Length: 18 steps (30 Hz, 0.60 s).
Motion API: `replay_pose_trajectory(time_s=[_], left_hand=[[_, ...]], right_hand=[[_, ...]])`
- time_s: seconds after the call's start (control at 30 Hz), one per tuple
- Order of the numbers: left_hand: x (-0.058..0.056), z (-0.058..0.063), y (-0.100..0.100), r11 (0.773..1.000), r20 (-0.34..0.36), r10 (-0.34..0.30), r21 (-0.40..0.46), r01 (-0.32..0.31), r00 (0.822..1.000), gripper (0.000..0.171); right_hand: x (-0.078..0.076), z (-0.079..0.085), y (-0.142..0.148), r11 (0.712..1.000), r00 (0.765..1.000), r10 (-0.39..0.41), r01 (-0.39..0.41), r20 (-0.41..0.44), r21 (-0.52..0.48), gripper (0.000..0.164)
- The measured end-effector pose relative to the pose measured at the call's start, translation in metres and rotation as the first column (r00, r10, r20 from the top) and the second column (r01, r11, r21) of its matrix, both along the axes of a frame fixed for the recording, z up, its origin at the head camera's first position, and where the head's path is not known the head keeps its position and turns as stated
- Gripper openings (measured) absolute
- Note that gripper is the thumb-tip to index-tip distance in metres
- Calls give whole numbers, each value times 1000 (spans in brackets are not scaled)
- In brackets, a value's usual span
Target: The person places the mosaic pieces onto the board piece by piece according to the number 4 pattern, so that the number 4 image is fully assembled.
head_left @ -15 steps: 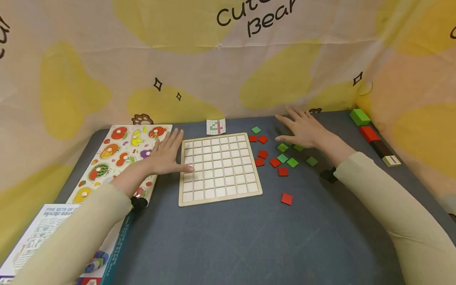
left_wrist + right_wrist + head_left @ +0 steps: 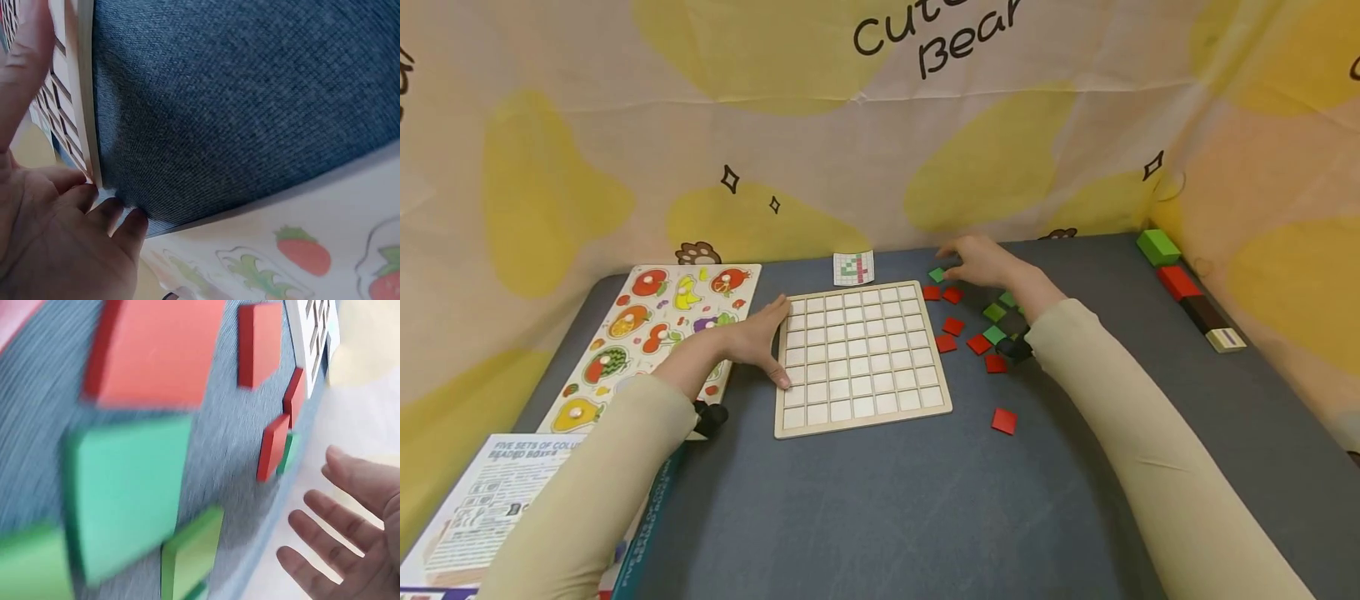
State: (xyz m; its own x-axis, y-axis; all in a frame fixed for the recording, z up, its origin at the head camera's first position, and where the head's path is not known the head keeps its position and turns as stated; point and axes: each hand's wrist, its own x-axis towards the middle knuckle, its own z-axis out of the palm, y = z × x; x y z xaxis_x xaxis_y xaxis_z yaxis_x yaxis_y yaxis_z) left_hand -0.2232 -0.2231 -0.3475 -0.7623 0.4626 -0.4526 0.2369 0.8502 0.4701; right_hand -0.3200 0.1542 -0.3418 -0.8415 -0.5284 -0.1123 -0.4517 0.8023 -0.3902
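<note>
Wooden board (image 2: 865,421) under the left hand's (image 2: 752,339) outspread thumb, fingers touching its far-left corner, loose; the right hand (image 2: 983,260), spread and empty, is near a green tile (image 2: 936,274). Red tiles (image 2: 953,326) lie right of the board.

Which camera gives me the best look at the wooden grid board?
The head view: nearly all of the grid board shows, with only its left edge partly covered by the left hand. The left wrist view catches only a section along one edge; the right wrist view, just a corner.
</note>
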Motion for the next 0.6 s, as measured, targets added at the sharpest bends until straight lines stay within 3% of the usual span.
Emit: replay_pose_trajectory(time_s=[0.27, 0.6], left_hand=[[-2, -1, -2, 1000, 4, -5, -3, 5, 1000, 138], [-4, -2, 3, 995, -41, -8, -100, 4, 999, 135]], right_hand=[[-5, -9, -14, 1000, 998, 21, -21, 66, -2, 41], [-8, -12, -16, 994, 999, -43, 42, 13, 102, 27]])
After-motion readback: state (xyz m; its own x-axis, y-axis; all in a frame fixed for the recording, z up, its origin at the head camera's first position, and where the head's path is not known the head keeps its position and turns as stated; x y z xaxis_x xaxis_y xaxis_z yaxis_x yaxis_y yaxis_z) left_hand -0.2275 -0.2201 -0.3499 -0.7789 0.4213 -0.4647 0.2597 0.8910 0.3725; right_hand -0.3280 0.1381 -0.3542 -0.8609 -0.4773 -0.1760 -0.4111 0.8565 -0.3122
